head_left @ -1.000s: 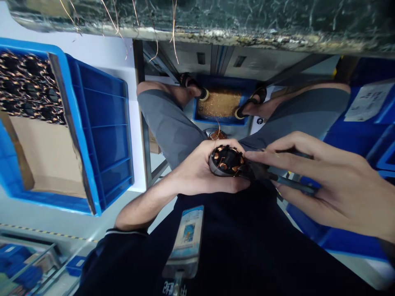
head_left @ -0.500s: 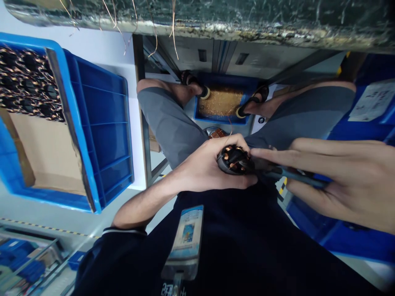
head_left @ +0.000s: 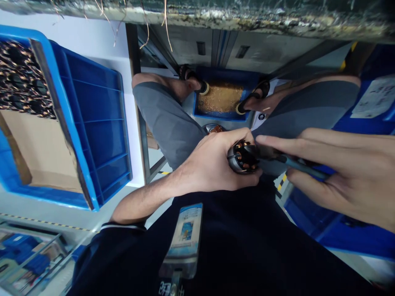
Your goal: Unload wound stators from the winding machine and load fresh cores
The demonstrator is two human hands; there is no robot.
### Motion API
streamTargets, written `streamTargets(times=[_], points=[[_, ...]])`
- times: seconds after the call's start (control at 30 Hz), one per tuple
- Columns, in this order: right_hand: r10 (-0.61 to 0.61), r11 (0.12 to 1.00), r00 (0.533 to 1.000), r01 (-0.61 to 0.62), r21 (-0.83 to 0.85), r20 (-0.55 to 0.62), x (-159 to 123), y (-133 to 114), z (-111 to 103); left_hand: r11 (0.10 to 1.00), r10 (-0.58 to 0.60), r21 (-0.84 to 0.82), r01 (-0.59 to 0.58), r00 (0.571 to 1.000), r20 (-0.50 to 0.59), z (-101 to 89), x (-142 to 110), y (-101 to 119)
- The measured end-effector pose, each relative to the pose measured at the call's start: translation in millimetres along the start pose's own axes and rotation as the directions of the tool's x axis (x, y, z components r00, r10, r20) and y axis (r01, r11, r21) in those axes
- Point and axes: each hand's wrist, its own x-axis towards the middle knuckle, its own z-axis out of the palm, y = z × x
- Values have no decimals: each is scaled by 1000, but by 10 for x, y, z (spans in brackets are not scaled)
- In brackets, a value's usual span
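My left hand (head_left: 220, 160) is wrapped around a small round motor stator (head_left: 236, 161), dark with copper windings showing at its open end. That end faces the right hand. In my right hand (head_left: 336, 168) are wire cutters with grey-blue handles (head_left: 304, 167), their dark jaws reaching the stator's open end. The jaws are blurred, so whether they are closed on a wire cannot be made out. My right index finger stretches along the tool towards the stator.
A blue crate (head_left: 89, 123) at left holds rows of copper-wound stators (head_left: 26, 82) and cardboard. Loose copper wires (head_left: 166, 26) hang from the worktop edge (head_left: 216, 20). Between the feet lies a blue bin (head_left: 220, 117) with copper clippings. More blue bins (head_left: 354, 234) stand at right.
My left hand and the stator have moved slightly to the right, and the stator has turned a little. The cutters' jaws now overlap its open end. The view has shifted slightly.
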Motion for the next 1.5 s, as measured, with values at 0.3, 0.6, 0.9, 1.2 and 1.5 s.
streamTargets(times=[0.3, 0.6, 0.9, 1.2, 1.5], points=[[-85, 995, 995, 88, -52, 49, 31, 36, 95, 994, 42, 100, -38, 998, -44, 54, -30, 62], [-98, 993, 993, 102, -58, 65, -2, 22, 101, 997, -6, 83, 6, 1000, -7, 81, -41, 32], [-68, 996, 996, 71, -60, 59, -27, -21, 111, 997, -30, 75, 30, 1000, 5, 116, -48, 5], [3, 974, 997, -19, 226, 72, 118, 142, 259, 903, -107, -398, 163, 981, 159, 172, 80, -268], [97, 825, 989, -142, 547, 109, 292, 99, 469, 772, -120, -628, 97, 993, 6, 287, -64, -464]])
